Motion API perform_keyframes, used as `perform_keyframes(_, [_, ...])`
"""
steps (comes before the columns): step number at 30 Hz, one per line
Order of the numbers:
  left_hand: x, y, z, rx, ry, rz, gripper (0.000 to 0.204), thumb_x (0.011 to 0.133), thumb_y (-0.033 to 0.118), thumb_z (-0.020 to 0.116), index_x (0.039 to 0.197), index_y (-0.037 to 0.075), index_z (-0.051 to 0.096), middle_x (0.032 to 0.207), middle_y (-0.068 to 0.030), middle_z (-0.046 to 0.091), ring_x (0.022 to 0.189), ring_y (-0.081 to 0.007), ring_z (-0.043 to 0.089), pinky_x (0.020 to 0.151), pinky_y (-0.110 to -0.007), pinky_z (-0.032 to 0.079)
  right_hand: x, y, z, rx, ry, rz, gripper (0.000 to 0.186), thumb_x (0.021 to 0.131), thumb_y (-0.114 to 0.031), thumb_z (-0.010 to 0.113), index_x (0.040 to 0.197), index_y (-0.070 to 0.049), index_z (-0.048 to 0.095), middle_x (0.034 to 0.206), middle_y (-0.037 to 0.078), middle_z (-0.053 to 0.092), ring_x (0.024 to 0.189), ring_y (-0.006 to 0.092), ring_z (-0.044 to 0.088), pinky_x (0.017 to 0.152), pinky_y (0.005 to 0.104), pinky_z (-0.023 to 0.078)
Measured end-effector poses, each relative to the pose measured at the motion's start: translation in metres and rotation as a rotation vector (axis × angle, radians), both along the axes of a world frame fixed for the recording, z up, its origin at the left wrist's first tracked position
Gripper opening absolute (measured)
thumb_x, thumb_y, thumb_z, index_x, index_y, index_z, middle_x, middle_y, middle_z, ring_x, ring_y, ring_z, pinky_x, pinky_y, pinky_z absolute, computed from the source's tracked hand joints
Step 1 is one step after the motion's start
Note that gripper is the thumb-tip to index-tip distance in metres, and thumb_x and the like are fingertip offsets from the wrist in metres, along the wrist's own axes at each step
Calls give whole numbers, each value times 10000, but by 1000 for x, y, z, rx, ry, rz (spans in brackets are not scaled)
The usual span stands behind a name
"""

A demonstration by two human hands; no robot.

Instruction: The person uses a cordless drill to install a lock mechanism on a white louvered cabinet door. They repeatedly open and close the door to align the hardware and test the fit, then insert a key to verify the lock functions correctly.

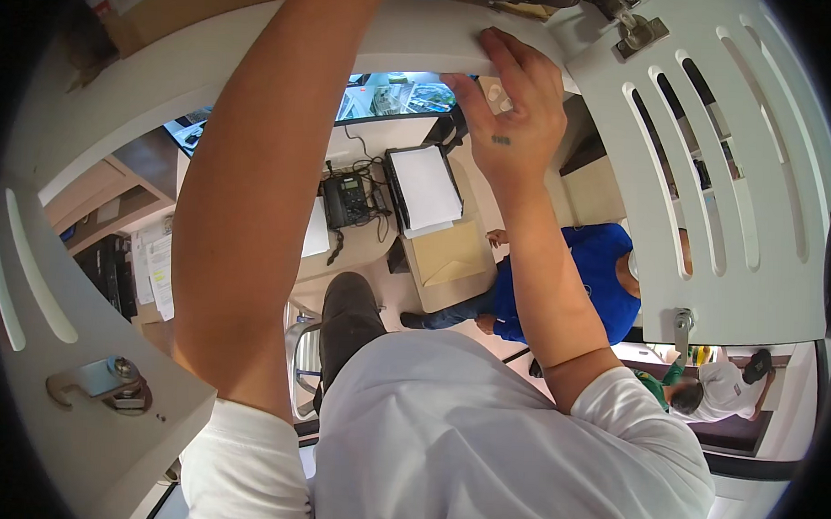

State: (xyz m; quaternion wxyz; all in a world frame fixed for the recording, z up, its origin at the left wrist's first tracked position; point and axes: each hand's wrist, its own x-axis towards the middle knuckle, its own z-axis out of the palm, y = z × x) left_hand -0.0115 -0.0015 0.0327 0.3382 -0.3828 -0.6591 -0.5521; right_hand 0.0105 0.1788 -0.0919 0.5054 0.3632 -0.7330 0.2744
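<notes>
- A broad white rigid panel (423,40), apparently sheet metal or moulded plastic, is seen overhead, spanning the top of the view between two white slotted side panels.
- The right hand (517,117) is laid against the panel's lower edge; its fingers (496,56) are spread flat and wrapped a little over the lip, pressing rather than clamping.
- The left hand is carried out of view past the top edge by the raised left forearm (253,181), so its fingers cannot be judged as open or closed.
- The panel is judged stiff, smooth and probably slippery on its painted face. It is awkward by width more than weight, and best held at the rolled lower edge with the hands set well apart.
- The right slotted white side panel (711,178) carries a metal latch (638,34) just beside the panel's corner; a like latch (109,381) sits on the left side panel (40,274).
- Far below, a counter (452,261) bearing a black telephone (346,198) and white papers (427,187) is seen, with a person in a blue shirt (598,275) beside it.
</notes>
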Motion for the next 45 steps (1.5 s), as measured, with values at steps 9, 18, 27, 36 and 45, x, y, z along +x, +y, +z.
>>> perform_keyframes(9, [11,0,-1,-26,19,79,192,767,153,801,862,-9,761,790,-86,762,718,-141,689,705,-312,547,-2,0,-4,-9,43,19,443,733,-224,877,1122,-60,745,1148,86,723,1056,298,621,923,391,476])
perform_keyframes(18, [10,5,1,4,-45,130,210,762,166,818,851,-12,752,787,-86,757,723,-144,681,703,-319,544,-2,-1,-3,-8,39,12,456,712,-216,888,1123,-71,752,1140,79,726,1068,289,615,919,385,485])
perform_keyframes(27, [5,3,2,49,-2,-22,152,779,120,787,826,-16,738,753,-60,735,700,-133,658,687,-301,521,-4,-2,-4,-8,61,23,445,712,-197,887,1118,-72,755,1139,79,732,1072,288,615,927,387,485])
perform_keyframes(36, [4,5,8,17,57,12,135,779,112,745,764,-19,713,703,-41,700,671,-123,635,671,-295,506,-2,-3,-5,-13,60,15,437,716,-194,883,1118,-75,756,1138,76,735,1071,287,619,927,388,485])
perform_keyframes(45, [4,5,17,-28,15,3,134,783,111,735,742,-12,702,701,-36,695,675,-119,629,673,-291,504,0,-2,-2,-15,40,6,421,734,-154,885,1135,-76,778,1153,78,759,1064,259,667,910,352,531])
